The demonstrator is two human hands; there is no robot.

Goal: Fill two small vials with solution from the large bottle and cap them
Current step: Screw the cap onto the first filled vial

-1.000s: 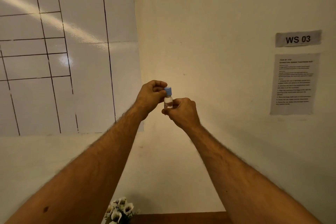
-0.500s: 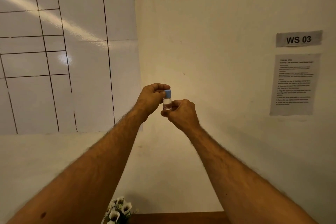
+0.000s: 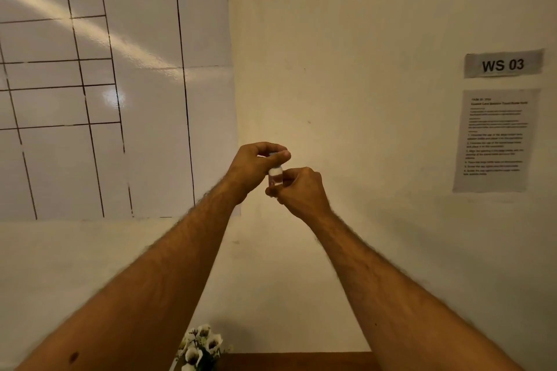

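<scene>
Mid-frame, against the bare wall, the right hand (image 3: pixel 301 190) grips the body of a small clear vial (image 3: pixel 275 175) from the right. The vial stands upright, long axis vertical, top up. The left hand (image 3: pixel 256 166) pinches its mostly hidden blue cap (image 3: pixel 273 154).

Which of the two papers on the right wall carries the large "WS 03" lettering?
The upper paper, a small grey strip. The lower paper beneath it is a taller sheet with lines of small, unreadable print.
</scene>
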